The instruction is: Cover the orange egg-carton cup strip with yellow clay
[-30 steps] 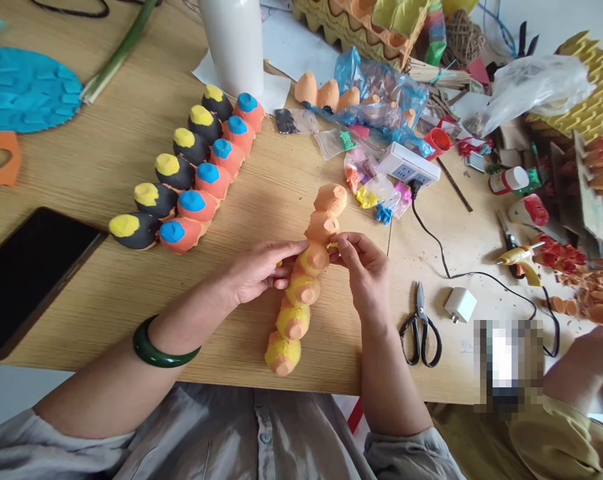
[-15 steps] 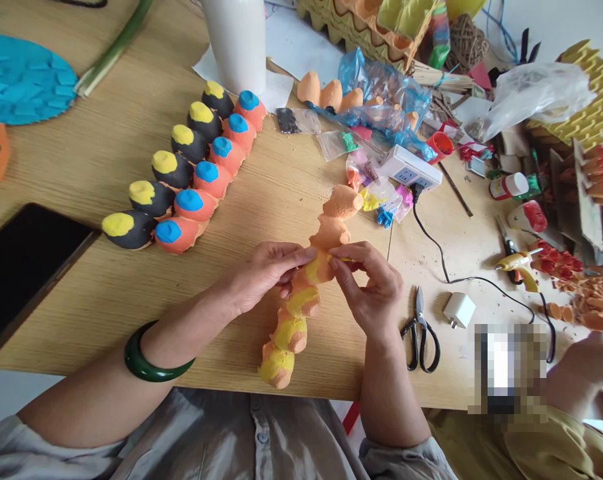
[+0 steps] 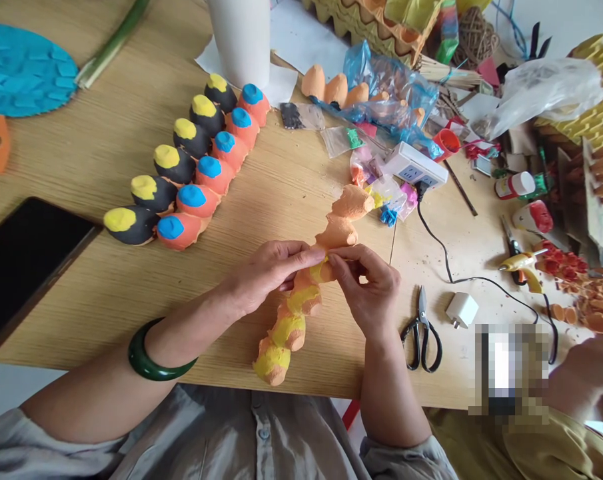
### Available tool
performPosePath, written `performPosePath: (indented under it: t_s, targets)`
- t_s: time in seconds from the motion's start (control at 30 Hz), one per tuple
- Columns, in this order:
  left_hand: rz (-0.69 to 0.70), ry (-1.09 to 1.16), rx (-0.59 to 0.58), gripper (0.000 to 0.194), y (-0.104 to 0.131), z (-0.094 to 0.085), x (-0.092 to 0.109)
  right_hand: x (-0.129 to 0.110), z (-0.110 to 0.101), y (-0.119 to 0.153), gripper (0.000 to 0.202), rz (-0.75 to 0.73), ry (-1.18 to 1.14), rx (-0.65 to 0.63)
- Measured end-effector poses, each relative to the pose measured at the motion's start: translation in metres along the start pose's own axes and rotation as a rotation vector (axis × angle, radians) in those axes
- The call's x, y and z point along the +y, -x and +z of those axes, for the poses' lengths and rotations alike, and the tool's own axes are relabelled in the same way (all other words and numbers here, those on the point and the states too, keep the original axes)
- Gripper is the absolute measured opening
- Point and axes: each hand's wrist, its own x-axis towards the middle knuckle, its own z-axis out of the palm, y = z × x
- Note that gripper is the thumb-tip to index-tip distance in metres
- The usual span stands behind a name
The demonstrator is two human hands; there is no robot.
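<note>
An orange egg-carton strip [image 3: 301, 301] slants across the table in front of me, its near cups partly covered with yellow modelling clay [image 3: 287, 328]. The two far cups are bare orange. My left hand [image 3: 281, 267] grips the strip at its middle, thumb on top and the other fingers partly hidden behind. At the same cup, my right hand [image 3: 364, 280] pinches a bit of yellow clay against the strip, mostly covered by the fingertips. Both sets of fingertips meet there. To the left lie a row of black cups with yellow tops [image 3: 166, 165] and a row of coral cups with blue tops [image 3: 208, 175].
Scissors [image 3: 422, 333] and a white charger [image 3: 462, 309] lie right of my right hand. Beyond are a power strip [image 3: 417, 165] with a cord, clay packets and a glue gun [image 3: 524, 263]. A phone [image 3: 31, 267] lies left. Another person's hand [image 3: 588, 367] is at far right.
My right fingertips have moved slightly left, bringing the yellow clay against the cup beside my left thumb. The strip's far end has swung a little to the right. The whole view has shifted slightly.
</note>
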Motion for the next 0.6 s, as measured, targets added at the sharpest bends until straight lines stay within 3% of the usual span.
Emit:
performPosePath:
  t_s: [0.23, 0.43, 0.53, 0.6]
  targets:
    - [-0.077, 0.077, 0.103, 0.049, -0.002, 0.003, -0.002, 0.002, -0.001, 0.001, 0.018, 0.05, -0.049, -0.046]
    - [-0.012, 0.164, 0.199, 0.042, -0.002, -0.004, 0.012, 0.012, -0.008, -0.004, 0.039, 0.186, -0.197, 0.143]
    - [0.016, 0.199, 0.196, 0.045, -0.003, -0.009, 0.016, 0.03, -0.013, -0.011, 0.032, 0.31, -0.161, 0.007]
    - [0.005, 0.23, 0.165, 0.045, -0.005, -0.014, 0.017, 0.042, -0.015, -0.015, 0.022, 0.313, -0.054, -0.038]
